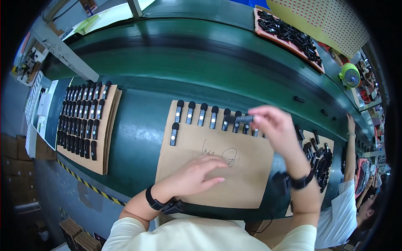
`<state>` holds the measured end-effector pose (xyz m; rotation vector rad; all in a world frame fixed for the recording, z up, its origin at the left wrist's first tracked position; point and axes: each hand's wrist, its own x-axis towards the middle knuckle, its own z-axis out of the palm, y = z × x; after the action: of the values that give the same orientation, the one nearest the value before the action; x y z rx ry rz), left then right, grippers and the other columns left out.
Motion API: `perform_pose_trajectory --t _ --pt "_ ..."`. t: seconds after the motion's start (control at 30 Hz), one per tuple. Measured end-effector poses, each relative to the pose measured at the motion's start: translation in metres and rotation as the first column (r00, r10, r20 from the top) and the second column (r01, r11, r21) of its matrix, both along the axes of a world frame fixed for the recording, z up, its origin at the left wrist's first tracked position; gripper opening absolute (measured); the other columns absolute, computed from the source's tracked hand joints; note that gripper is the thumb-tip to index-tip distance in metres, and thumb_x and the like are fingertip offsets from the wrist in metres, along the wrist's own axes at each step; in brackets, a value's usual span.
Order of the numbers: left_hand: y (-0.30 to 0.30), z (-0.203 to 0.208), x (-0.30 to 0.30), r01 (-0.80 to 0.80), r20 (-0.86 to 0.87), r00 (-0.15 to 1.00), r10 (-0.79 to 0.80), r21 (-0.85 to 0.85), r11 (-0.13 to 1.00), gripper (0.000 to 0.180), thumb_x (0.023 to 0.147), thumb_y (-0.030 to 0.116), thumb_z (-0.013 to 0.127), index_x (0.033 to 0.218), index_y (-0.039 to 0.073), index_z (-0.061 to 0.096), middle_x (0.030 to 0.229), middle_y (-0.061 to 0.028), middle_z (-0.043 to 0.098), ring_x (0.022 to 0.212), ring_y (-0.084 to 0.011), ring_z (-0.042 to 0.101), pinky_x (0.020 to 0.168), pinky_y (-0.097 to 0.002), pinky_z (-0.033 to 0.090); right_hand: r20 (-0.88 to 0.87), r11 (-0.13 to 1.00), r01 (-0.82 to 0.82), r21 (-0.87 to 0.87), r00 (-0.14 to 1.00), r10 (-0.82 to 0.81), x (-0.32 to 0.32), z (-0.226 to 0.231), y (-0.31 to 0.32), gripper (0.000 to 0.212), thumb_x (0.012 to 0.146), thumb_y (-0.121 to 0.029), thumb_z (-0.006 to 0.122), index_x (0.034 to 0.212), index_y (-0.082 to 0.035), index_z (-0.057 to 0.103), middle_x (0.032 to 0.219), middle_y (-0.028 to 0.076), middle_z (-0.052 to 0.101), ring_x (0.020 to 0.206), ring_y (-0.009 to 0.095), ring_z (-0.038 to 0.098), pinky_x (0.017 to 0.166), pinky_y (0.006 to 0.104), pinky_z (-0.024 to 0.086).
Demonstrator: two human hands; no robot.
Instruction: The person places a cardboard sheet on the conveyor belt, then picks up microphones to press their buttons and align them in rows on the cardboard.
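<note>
My right hand [273,125] is raised over the far right part of a flat cardboard sheet [247,184]. Between its thumb and fingers is a small black clip-on microphone [243,119] with a foam tip, held sideways and slightly blurred. Below it runs a row of similar microphones, foam ends pointing away; the hand hides its right end. One more microphone [173,134] starts a second row at the left. My left hand [197,173] hovers over the bare middle of the sheet, fingers stretched and apart, holding nothing. Handwritten marks show beside its fingertips.
At left, stacked cardboard [107,134] carries several rows of microphones. A loose microphone heap [320,163] lies on cardboard at right. Farther off are a pink-edged tray [289,41] of black pieces, two microphones on the green belt, and a green fan [350,75]. A co-worker's arm [351,146] reaches in at right.
</note>
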<state>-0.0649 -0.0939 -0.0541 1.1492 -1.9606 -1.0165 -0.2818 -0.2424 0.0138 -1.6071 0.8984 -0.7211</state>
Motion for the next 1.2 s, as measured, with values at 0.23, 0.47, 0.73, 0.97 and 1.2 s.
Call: perform_pose_trajectory --t 0.23,0.47,0.73,0.97,1.2 --pt "0.011 0.023 0.007 -0.274 -0.404 0.877 0.259 0.02 0.961 0.044 0.083 0.004 0.075 0.124 -0.002 0.061 0.118 -0.0162 0.066 0.107 -0.0265 0.065 0.099 -0.0385 0.049 0.168 0.989 0.07 0.134 0.981 -0.093 0.0 -0.012 0.106 0.021 0.095 -0.003 0.062 0.114 0.005 0.065 0.095 0.007 0.066 0.084 0.012 0.064 0.077 0.0246 0.052" --pt "0.006 0.022 0.015 -0.213 -0.28 0.949 0.144 -0.234 0.949 0.036 0.082 0.004 0.077 0.115 -0.003 0.066 0.104 -0.0146 0.071 0.102 -0.0275 0.068 0.099 -0.0405 0.05 0.171 0.994 0.089 0.07 0.98 -0.1 -0.002 -0.03 0.126 0.02 0.095 -0.001 0.062 0.114 0.006 0.065 0.099 0.008 0.065 0.085 0.012 0.064 0.078 0.0237 0.051" --pt "0.011 0.012 0.013 -0.284 -0.338 0.921 0.195 -0.237 0.929 0.034 0.079 0.007 0.081 0.108 -0.002 0.068 0.1 -0.0129 0.072 0.098 -0.03 0.069 0.096 -0.0435 0.052 0.151 0.993 0.086 -0.082 0.986 -0.073 0.0 -0.033 0.124 0.025 0.088 0.002 0.07 0.112 0.004 0.067 0.101 0.011 0.066 0.087 0.018 0.062 0.078 0.0274 0.05" --pt "0.008 0.019 0.015 -0.26 -0.283 0.94 0.192 -0.225 0.939 0.034 0.077 0.007 0.082 0.107 -0.001 0.068 0.099 -0.0124 0.072 0.096 -0.0301 0.069 0.096 -0.0442 0.053 0.068 0.93 0.03 -0.368 0.998 -0.005 0.007 -0.03 0.122 0.026 0.086 0.001 0.071 0.11 0.006 0.066 0.105 0.015 0.066 0.091 0.024 0.064 0.078 0.0315 0.052" --pt "0.004 0.017 0.011 -0.265 -0.259 0.948 0.184 -0.324 0.908 0.031 0.075 0.006 0.08 0.105 0.004 0.07 0.091 -0.0103 0.072 0.085 -0.0285 0.069 0.092 -0.0444 0.054 0.038 0.904 0.053 -0.424 0.998 -0.041 0.008 -0.032 0.121 0.025 0.084 -0.001 0.073 0.108 0.005 0.066 0.099 0.016 0.067 0.088 0.025 0.064 0.077 0.0317 0.051"
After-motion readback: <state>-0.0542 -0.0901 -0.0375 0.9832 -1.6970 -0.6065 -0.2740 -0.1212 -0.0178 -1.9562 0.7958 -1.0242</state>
